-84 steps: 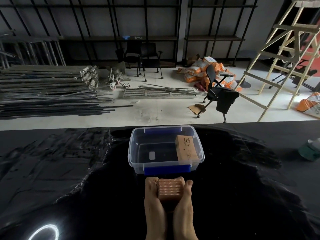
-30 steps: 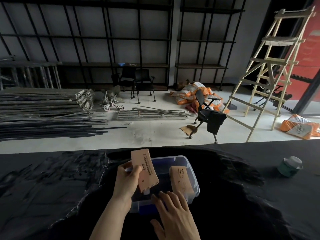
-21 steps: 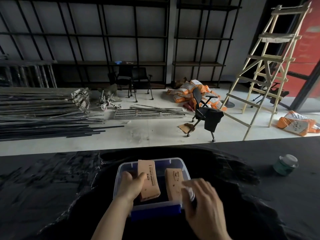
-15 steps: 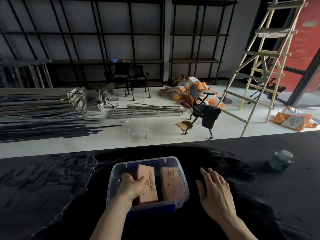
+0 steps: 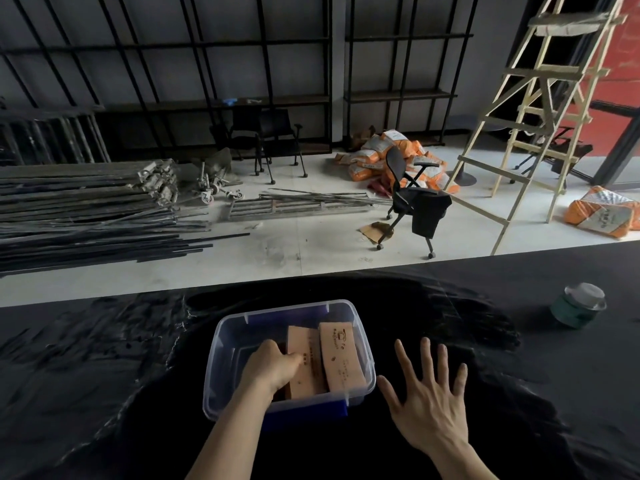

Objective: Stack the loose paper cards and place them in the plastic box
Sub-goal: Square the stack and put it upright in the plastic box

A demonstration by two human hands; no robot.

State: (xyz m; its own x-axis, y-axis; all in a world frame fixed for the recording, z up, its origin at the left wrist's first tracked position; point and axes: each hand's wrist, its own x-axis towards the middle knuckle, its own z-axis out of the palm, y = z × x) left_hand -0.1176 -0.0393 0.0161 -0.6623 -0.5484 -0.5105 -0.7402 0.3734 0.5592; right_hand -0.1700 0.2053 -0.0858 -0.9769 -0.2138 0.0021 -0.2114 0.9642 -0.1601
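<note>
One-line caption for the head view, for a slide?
Left hand sets a card stack beside another inside the plastic box; right hand open.

Both bare forearms enter from the lower edge and extend forward. The left hand (image 5: 273, 367) reaches down and forward with the wrist slightly flexed; its fingers (image 5: 292, 358) are curled together and pressed against a card stack, knuckles uppermost, so whether they grip cannot be told. The left forearm runs diagonally from lower left toward the centre. The right hand (image 5: 427, 401) lies to the right of the left, well apart from it, palm down, holding nothing. Its fingers (image 5: 425, 355) are straight and spread wide, the thumb angled out to the left.
</note>
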